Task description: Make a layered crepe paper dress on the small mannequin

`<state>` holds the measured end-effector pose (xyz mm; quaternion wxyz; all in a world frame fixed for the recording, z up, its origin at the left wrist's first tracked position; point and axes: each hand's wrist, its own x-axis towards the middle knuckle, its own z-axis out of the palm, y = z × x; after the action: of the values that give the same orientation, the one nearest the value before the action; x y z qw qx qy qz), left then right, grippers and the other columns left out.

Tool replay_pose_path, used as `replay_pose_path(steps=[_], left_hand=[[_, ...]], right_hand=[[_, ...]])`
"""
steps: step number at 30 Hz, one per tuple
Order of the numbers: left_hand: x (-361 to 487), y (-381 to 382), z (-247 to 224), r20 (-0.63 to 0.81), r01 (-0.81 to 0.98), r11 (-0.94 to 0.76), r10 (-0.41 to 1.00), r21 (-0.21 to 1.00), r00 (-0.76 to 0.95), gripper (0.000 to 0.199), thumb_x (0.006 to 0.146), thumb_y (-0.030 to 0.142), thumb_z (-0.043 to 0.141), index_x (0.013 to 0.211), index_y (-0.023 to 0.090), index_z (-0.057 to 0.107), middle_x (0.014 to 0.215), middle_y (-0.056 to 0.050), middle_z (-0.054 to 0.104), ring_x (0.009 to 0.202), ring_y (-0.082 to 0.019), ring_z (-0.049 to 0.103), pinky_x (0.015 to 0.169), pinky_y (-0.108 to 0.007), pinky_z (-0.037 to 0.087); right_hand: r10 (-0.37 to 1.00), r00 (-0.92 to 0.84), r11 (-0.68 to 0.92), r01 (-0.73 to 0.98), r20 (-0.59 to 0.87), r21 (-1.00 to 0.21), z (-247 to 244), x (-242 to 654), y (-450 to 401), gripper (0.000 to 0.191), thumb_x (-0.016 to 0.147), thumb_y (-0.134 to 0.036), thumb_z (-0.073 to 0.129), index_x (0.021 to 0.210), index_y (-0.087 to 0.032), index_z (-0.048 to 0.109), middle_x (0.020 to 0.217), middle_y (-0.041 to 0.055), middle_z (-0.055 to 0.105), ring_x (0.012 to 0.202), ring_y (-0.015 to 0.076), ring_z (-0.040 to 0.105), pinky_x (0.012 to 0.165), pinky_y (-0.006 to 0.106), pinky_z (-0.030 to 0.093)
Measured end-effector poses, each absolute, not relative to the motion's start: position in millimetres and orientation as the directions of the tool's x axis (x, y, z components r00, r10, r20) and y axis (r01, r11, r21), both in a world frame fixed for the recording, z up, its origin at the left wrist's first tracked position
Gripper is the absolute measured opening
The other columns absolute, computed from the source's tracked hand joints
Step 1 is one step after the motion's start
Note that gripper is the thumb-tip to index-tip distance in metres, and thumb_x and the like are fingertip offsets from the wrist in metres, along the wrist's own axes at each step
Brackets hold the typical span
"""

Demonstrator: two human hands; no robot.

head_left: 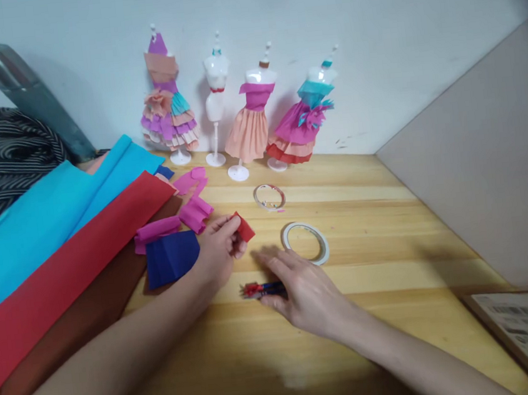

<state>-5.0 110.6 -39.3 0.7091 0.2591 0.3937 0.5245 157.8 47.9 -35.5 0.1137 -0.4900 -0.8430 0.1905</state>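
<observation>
A small folded red piece [245,228] is pinched between the thumb and fingers of my left hand [222,246]. My right hand [299,288] reaches over a small cutting tool with red and dark blue parts [258,289], its thumb and fingers apart around the tool's dark end; whether they touch it I cannot tell. Just beyond my right hand lies a white tape roll [325,249]. A smaller ring [257,197] with tiny beads inside sits farther back. Dark blue paper [171,259] and pink crepe pieces [195,214] are beside my left hand.
Four small mannequins stand along the wall, among them a bare one [213,107] and one in a peach skirt [248,133]. Red [77,261] and turquoise sheets [25,216] cover the left side, near striped fabric [4,152]. A labelled box [525,327] is at right.
</observation>
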Motion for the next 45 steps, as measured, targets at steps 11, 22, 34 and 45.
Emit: replay_pose_path(steps=[11, 22, 34, 45], left_hand=[[-3, 97, -31, -0.045, -0.278, 0.103, 0.977, 0.955, 0.207, 0.032, 0.074, 0.044, 0.064, 0.063, 0.016, 0.055, 0.047, 0.006, 0.044, 0.044, -0.005, 0.036, 0.045, -0.02, 0.026], [-10, 108, -34, -0.084, -0.408, 0.137, 0.986, 0.903, 0.145, 0.035, 0.075, 0.049, 0.06, 0.069, 0.014, 0.061, 0.051, 0.004, 0.049, 0.04, -0.005, 0.034, 0.04, -0.022, 0.019], [-3, 94, -25, -0.01, -0.157, 0.044, 0.977, 0.987, 0.211, 0.032, 0.072, 0.045, 0.066, 0.071, 0.014, 0.065, 0.059, 0.004, 0.048, 0.051, -0.007, 0.034, 0.049, -0.023, 0.024], [-4, 101, -26, -0.146, -0.152, 0.154, 0.987, 0.976, 0.067, 0.032, 0.067, 0.044, 0.063, 0.054, 0.017, 0.052, 0.046, 0.006, 0.039, 0.045, -0.007, 0.031, 0.046, -0.023, 0.02]], right_hand=[[0.972, -0.224, 0.139, 0.334, 0.065, -0.932, -16, 158, 71, 0.038, 0.079, -0.048, 0.06, 0.096, -0.015, 0.063, 0.082, 0.0067, 0.064, 0.07, 0.0174, 0.058, 0.062, 0.03, 0.046], [0.967, -0.248, -0.01, 0.205, -0.062, -0.979, -20, 144, 89, 0.041, 0.071, -0.052, 0.066, 0.056, -0.02, 0.045, 0.046, -0.0057, 0.041, 0.041, 0.007, 0.034, 0.042, 0.022, 0.024], [0.99, -0.136, -0.033, 0.04, -0.038, -0.999, -26, 137, 90, 0.04, 0.064, -0.051, 0.076, 0.059, -0.018, 0.054, 0.047, -0.0056, 0.046, 0.043, 0.0072, 0.039, 0.043, 0.021, 0.029], [0.996, -0.035, 0.082, 0.179, 0.077, -0.98, -17, 164, 120, 0.033, 0.069, -0.049, 0.07, 0.068, -0.016, 0.063, 0.053, -0.0016, 0.055, 0.046, 0.0091, 0.046, 0.045, 0.023, 0.037]])
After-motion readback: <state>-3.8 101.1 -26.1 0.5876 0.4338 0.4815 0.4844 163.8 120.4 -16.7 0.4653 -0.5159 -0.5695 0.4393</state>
